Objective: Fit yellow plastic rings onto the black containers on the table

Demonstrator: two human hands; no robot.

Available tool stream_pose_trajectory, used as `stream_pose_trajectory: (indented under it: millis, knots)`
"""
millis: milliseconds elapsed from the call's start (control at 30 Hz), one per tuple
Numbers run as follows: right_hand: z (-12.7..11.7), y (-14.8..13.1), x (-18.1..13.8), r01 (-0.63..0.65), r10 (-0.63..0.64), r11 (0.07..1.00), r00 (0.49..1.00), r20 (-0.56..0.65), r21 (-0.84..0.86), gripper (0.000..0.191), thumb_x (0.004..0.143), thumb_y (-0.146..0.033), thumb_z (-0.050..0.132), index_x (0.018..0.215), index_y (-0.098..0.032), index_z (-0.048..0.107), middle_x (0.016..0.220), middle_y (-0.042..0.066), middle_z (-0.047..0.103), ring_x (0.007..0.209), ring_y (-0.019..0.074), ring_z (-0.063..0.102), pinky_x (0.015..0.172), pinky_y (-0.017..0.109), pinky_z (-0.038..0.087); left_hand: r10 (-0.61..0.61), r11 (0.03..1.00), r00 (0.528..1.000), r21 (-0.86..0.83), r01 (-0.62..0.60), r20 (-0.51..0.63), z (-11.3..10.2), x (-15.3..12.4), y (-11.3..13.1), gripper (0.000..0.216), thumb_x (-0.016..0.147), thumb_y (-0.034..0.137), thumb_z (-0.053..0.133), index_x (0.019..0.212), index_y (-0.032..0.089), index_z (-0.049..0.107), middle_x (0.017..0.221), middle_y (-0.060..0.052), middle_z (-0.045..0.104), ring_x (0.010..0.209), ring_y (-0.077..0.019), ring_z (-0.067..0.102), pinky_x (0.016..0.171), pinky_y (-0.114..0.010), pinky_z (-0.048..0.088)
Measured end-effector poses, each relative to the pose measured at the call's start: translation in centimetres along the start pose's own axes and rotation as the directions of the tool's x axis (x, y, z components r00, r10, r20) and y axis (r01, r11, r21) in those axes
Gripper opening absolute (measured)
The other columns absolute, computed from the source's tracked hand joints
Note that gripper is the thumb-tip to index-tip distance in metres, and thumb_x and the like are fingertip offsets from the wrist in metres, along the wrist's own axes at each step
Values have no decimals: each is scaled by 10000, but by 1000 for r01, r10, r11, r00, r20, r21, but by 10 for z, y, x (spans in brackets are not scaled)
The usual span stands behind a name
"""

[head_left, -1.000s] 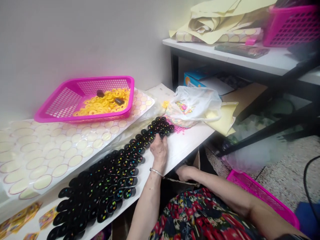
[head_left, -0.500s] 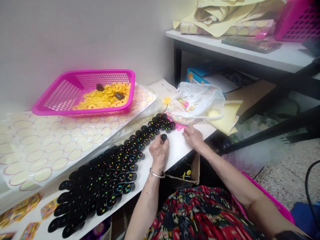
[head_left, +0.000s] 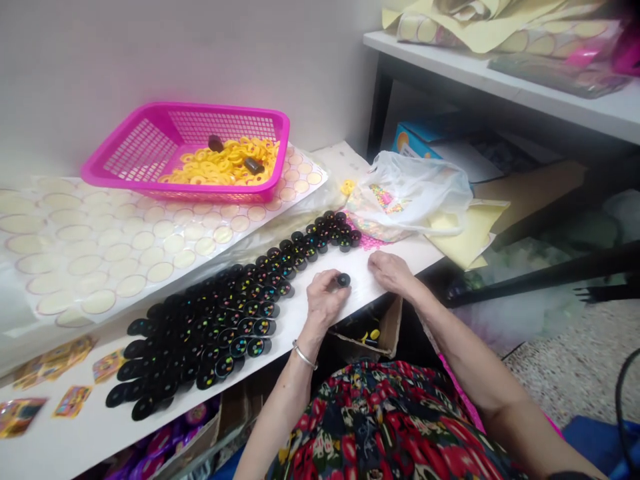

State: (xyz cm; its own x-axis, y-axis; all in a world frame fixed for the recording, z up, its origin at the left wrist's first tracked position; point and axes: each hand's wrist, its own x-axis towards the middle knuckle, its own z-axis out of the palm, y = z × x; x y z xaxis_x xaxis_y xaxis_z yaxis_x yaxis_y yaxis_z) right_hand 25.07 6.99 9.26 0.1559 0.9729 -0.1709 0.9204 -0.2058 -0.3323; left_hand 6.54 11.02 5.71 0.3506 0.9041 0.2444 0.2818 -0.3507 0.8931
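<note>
My left hand (head_left: 324,297), with a bracelet at its wrist, holds a small black cup (head_left: 343,280) between thumb and fingers just above the white table. Facing it, my right hand (head_left: 393,272) has its fingertips pinched together; whatever they may hold is too small to see. Behind the hands lies a pile of tiny pink beads (head_left: 369,239) in front of a translucent plastic bag (head_left: 420,190) of coloured beads. To the left, many black cups (head_left: 220,320) stand close together in rows, several with coloured bits inside.
A pink basket (head_left: 185,190) of yellow rings sits on sheets of round stickers (head_left: 165,250) along the wall. Small printed packets (head_left: 73,401) lie at the left. Below the table edge is an open cardboard box (head_left: 393,333). A white shelf (head_left: 500,80) rises at the right.
The view has shifted. My left hand has moved right with the black cup, clear of the rows. My right hand has drawn back from the pink beads towards the table's front edge.
</note>
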Motion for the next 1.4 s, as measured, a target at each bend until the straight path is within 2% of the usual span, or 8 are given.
stream_pose_trajectory:
  millis: [100,300,600,733,867,1033,1267,1400]
  knots:
    - [-1,-1,2,-8,8,1000,1000,3,28,231,866,-225,393,887,-160,615,891,77,645,831,177,571,659,249,323,-45,999,999,17,45,-13,1,-1,-3,257,603,203,658,859,184,647,815,-12,625,768,-143,561,719,-276,460]
    - [8,-3,-1,-34,34,999,994,-102,0,244,888,-237,364,924,-173,596,917,72,627,824,176,564,667,255,322,92,995,995,31,-93,47,-1,0,-6,257,605,189,678,859,195,642,845,-22,628,822,-167,549,757,-304,450]
    - [10,-2,-3,-8,12,1000,989,-150,28,221,892,-245,372,913,-176,581,910,65,611,822,169,553,687,253,334,71,996,995,-53,-67,72,0,0,-3,229,642,186,660,868,176,622,845,-27,619,799,-157,565,737,-283,458]
    - [1,1,1,60,-36,987,987,-159,150,189,861,-244,431,809,-166,595,781,46,604,737,154,538,661,243,349,53,989,997,-144,-45,58,-1,2,-5,289,687,253,665,960,164,628,898,-47,631,838,-160,588,758,-285,479]
    - [-15,10,16,179,-57,935,928,-368,306,194,829,-226,460,689,-173,584,672,20,573,672,145,524,639,240,372,65,984,996,-171,-55,54,-1,5,-7,281,716,258,647,985,176,647,959,-58,644,908,-177,599,820,-310,485]
    - [-36,19,38,281,-61,907,826,-561,315,156,790,-184,467,693,-180,589,657,19,561,643,148,518,627,250,382,-2,989,1000,-150,6,24,-1,3,-6,301,701,263,658,987,169,647,951,-50,653,879,-175,609,795,-303,500]
    - [-31,13,56,265,-94,926,850,-518,267,167,784,-186,466,664,-186,581,646,16,557,633,144,523,609,247,385,-61,998,989,-38,57,-137,5,6,-18,343,668,224,663,1008,183,644,908,-42,611,823,-163,578,731,-300,496]
    - [-18,7,46,337,-173,901,856,-488,272,154,788,-198,473,730,-181,616,709,37,598,688,161,547,643,265,409,6,999,983,46,3,-183,7,-3,-14,304,641,161,646,944,187,641,843,-24,623,783,-159,551,710,-300,479]
